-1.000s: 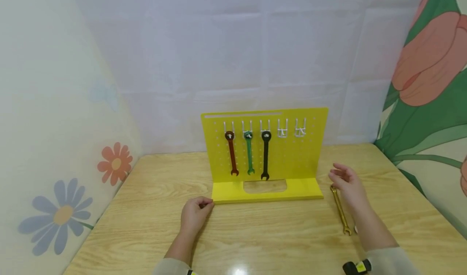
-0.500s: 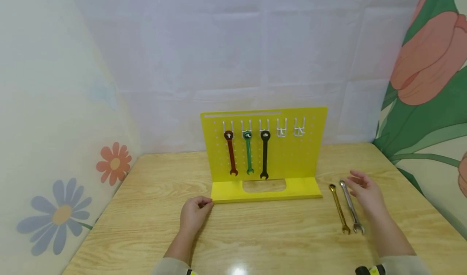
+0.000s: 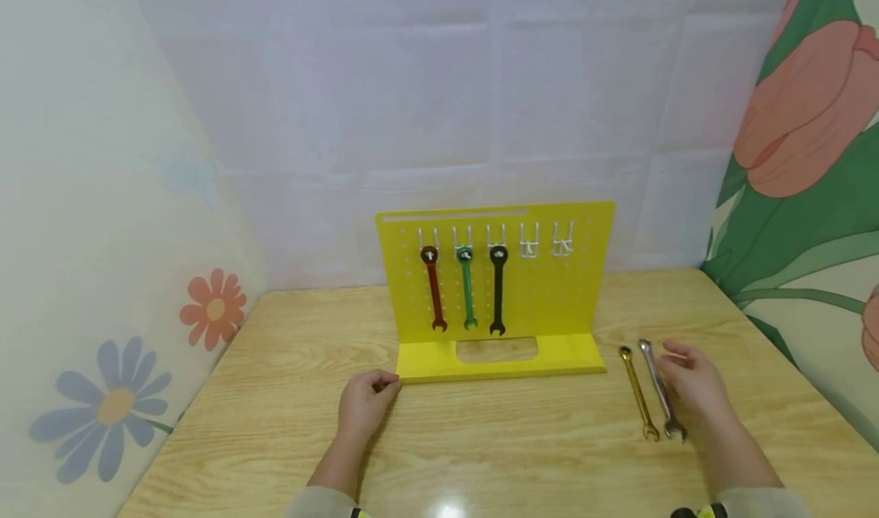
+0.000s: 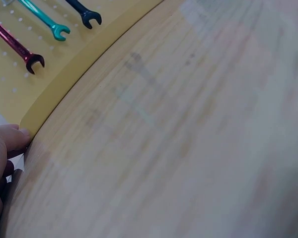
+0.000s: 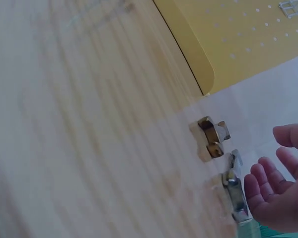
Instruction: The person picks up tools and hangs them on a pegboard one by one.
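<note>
A yellow pegboard stand (image 3: 577,297) holds three hanging wrenches: a red wrench (image 3: 435,289), a green wrench (image 3: 468,289) and a black wrench (image 3: 497,289). With thumb and fingertips my left hand (image 3: 362,405) pinches the front left corner of its base. To the right, a gold wrench (image 3: 639,392) and a silver wrench (image 3: 661,388) lie side by side on the table. My right hand (image 3: 695,381) is just right of the silver wrench, holding nothing. In the right wrist view its fingers (image 5: 262,181) are loosely bent beside the silver wrench (image 5: 234,191).
Two bare hooks, a fourth hook (image 3: 529,240) and a fifth hook (image 3: 563,239), stand out from the board's right side. The wooden table (image 3: 494,442) meets a white cloth backdrop (image 3: 439,121) behind. Painted flower walls rise at both sides.
My right hand has moved right, away from the gold wrench, uncovering the silver one, then slightly down beside it. My left hand stays at the base corner.
</note>
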`<state>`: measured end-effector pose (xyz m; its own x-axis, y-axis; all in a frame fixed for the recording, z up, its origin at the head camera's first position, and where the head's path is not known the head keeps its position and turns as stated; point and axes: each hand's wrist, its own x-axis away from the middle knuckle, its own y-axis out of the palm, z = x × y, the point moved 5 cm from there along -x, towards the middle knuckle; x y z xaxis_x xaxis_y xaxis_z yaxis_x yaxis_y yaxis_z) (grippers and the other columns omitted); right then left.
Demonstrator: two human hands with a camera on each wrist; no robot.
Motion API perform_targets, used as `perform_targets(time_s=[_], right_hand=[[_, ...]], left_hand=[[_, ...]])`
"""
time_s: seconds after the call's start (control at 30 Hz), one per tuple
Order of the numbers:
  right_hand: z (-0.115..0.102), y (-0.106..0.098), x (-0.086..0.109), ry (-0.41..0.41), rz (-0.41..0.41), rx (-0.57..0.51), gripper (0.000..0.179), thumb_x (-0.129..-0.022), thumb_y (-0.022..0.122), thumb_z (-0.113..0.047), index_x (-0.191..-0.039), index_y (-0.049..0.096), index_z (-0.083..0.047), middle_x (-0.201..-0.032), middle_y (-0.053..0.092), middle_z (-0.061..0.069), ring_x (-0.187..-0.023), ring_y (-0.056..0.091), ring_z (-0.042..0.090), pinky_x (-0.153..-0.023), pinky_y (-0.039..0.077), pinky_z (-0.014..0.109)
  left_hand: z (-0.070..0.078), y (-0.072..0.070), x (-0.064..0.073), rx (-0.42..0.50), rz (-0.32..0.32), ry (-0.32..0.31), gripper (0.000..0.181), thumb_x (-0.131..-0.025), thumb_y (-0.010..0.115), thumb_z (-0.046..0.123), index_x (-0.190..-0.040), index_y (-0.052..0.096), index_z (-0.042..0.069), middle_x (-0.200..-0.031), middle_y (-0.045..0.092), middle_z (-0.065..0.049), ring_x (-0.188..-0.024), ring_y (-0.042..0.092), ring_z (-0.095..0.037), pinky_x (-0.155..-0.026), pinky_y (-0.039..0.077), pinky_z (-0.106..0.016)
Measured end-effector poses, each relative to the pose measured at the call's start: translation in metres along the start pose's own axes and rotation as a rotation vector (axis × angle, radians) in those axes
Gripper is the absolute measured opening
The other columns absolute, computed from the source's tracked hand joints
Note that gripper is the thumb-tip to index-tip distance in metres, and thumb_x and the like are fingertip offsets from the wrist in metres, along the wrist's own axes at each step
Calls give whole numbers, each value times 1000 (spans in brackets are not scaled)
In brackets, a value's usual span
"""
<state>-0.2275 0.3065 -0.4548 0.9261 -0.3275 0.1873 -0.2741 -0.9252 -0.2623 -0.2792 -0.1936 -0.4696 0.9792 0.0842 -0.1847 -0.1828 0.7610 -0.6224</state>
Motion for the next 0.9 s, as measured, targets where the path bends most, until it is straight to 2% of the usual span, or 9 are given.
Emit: perform_targets(time_s=[0.1,0.17,0.23,0.33,0.4,0.47,0.57,0.7,0.9], right_hand=[[5,4,-2,33,13,-101,58,-96,58,-12,-145,32,4,-96,53,-7,-75,53,3,-67,48,21],[7,5,-3,32,27,-89,57,-95,58,-11,-144,33,5,-94,52,-6,-74,52,4,-65,48,21],[8,5,-4,19,45,-17,55,-95,58,-12,-142,36,7,-94,55,-3,-73,53,3,-64,48,21],[9,4,-5,2,64,104,54,-94,58,-13,-139,39,9,-103,60,15,-76,55,6,-64,47,21],[8,5,-5,0,61,163,56,-93,58,-14,-139,40,11,-117,57,28,-85,58,16,-65,47,21],[7,5,-5,8,51,222,58,-93,58,-16,-140,39,11,-131,49,34,-97,57,26,-67,46,21],[6,6,-5,17,32,313,60,-93,56,-20,-141,39,12,-140,42,35,-109,52,37,-67,46,24],[3,6,-5,-7,24,442,56,-92,55,-21,-135,45,14,-136,48,35,-101,57,39,-68,50,32],[-4,9,-6,-25,18,547,49,-92,52,-16,-131,51,13,-129,53,36,-110,55,48,-89,47,52]], left_hand=[[0,0,0,-3,1,5,7,-87,72,11,-89,76,6,-87,73,-6,-76,57,-12,-67,46,-23],[0,0,0,-4,1,5,7,-87,72,11,-89,76,6,-87,73,-6,-76,57,-11,-67,46,-23],[0,0,0,-3,0,3,7,-87,72,10,-89,76,6,-87,73,-6,-75,57,-11,-66,46,-23],[0,0,0,-1,1,1,7,-87,72,10,-89,76,5,-87,73,-6,-75,57,-11,-66,46,-23],[0,0,0,-3,3,3,7,-87,72,10,-89,76,5,-87,73,-6,-75,57,-11,-67,46,-23],[0,0,0,-5,3,3,7,-86,72,10,-89,76,5,-87,73,-6,-76,57,-12,-67,46,-23],[1,0,0,-2,1,1,7,-87,72,10,-89,76,5,-87,73,-6,-76,57,-12,-67,46,-23],[1,-1,1,7,-3,-1,8,-87,71,10,-90,76,5,-86,72,-7,-75,57,-11,-66,45,-23],[2,-2,2,-1,4,7,7,-86,71,10,-89,76,5,-86,73,-7,-75,57,-11,-66,45,-23]])
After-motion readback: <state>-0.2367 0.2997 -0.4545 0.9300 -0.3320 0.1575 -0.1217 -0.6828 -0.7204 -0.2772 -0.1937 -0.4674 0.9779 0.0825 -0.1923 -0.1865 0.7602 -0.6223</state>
